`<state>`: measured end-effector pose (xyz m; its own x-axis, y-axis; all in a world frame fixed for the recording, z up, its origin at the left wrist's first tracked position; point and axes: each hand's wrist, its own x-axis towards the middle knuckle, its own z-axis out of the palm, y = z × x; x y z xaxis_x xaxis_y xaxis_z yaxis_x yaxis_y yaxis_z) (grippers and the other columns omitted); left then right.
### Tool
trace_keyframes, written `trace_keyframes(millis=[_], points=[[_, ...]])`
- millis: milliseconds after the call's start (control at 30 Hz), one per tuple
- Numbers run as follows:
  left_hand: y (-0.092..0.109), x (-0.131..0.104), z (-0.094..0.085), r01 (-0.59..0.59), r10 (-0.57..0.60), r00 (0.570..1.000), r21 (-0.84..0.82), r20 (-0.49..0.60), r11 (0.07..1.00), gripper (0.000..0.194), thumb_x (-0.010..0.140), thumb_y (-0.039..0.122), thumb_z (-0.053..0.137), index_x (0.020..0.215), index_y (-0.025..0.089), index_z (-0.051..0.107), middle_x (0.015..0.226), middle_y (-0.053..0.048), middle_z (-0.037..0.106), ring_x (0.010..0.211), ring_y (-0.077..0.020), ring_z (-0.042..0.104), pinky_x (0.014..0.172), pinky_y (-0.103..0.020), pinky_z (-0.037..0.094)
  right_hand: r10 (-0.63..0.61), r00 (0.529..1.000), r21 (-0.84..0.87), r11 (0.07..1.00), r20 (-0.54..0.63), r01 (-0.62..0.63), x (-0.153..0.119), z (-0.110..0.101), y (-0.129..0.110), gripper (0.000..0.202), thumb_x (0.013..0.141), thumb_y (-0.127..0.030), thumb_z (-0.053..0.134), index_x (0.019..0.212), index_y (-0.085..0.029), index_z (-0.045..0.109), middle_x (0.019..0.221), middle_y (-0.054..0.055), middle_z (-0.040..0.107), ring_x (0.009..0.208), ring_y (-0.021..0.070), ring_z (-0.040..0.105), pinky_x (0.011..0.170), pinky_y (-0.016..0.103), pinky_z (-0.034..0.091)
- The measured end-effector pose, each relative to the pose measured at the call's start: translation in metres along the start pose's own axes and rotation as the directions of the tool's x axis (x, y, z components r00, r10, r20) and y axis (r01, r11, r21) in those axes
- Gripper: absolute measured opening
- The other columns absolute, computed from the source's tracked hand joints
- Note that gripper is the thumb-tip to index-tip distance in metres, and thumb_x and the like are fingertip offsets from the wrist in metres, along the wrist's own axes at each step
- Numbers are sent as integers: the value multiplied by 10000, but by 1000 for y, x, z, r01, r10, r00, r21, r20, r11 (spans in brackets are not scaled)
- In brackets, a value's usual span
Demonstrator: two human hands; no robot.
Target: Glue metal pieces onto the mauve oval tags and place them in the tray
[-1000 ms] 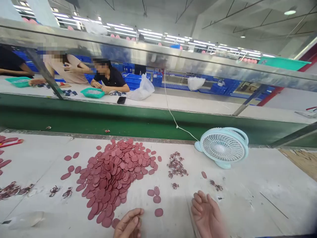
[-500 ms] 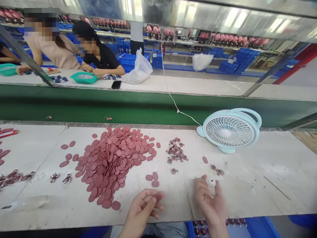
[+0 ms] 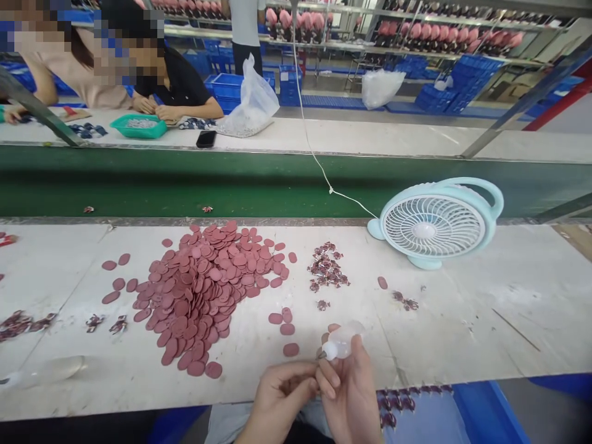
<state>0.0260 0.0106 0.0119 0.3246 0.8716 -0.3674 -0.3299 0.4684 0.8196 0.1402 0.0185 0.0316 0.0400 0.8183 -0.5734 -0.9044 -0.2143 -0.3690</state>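
My right hand [image 3: 349, 385] is wrapped around a small clear squeeze bottle [image 3: 345, 342] with a white cap and a thin dark tip pointing left. My left hand [image 3: 289, 391] is closed in a pinch just below that tip, its fingertips meeting my right fingers. Whatever it holds, if anything, is hidden. Several dark-red oval pieces [image 3: 287, 329] lie just beyond my left hand. A large heap of the same oval pieces [image 3: 198, 296] spreads to the left. Beyond my hands sits a cluster of small dark-red, shiny parts [image 3: 327, 266].
A light-blue fan [image 3: 432, 225] stands at the back right, its white cord [image 3: 314, 154] running upward. A thin stick [image 3: 515, 330] lies at right. Another clear bottle [image 3: 50, 370] lies at left. Below the table edge is a blue bin [image 3: 485, 410] holding dark-red parts. Co-workers [image 3: 178, 80] sit across.
My right hand has moved left with the bottle and turned it so the tip points at my left hand. My left fingers have closed into a pinch. The view has tilted down.
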Motion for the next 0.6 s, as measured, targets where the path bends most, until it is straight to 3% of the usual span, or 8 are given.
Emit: trace_keyframes(millis=[100,200,267,333,467,600], points=[[13,-2,2,-35,35,992,-1,120,999,209,855,354,691,848,184,814,980,-122,777,939,-288,700,867,-380,516,34,999,2,999,1,-34,0,2,-5,343,873,-520,685,950,-188,640,675,-73,488,431,17,281,348,114,319],[9,-1,-5,23,-9,981,-73,193,997,146,851,300,713,908,188,786,911,-107,785,881,-257,711,860,-377,510,90,996,1,996,6,-90,-1,-1,-6,362,886,-533,660,962,-179,643,649,-76,478,414,8,250,334,99,273],[-1,0,-13,80,-55,981,-123,189,989,135,825,267,750,930,184,764,871,-96,790,817,-226,713,794,-347,524,115,993,-15,993,29,-114,-3,-4,-7,379,889,-556,639,995,-191,642,626,-77,488,396,9,243,326,101,259],[-9,0,-21,135,-110,986,-212,125,968,203,809,253,772,1000,188,750,971,-104,792,866,-223,718,716,-303,536,105,993,-70,992,46,-102,-4,-7,-10,396,878,-584,631,1021,-215,640,594,-71,508,371,19,276,312,112,252],[-12,-2,-28,225,-244,970,-453,17,862,264,845,248,743,1102,187,735,1176,-122,760,994,-207,728,758,-248,548,-74,997,-249,965,24,77,-6,-12,-20,488,780,-638,702,1072,-254,629,588,-38,578,364,88,451,284,162,302],[-4,-7,-26,258,-279,959,-543,46,799,237,840,236,753,1066,168,756,1152,-130,774,966,-195,747,794,-224,544,-304,949,-489,817,83,304,-13,-13,-17,419,772,-557,761,1038,-269,612,682,-14,631,415,141,556,331,250,422]])
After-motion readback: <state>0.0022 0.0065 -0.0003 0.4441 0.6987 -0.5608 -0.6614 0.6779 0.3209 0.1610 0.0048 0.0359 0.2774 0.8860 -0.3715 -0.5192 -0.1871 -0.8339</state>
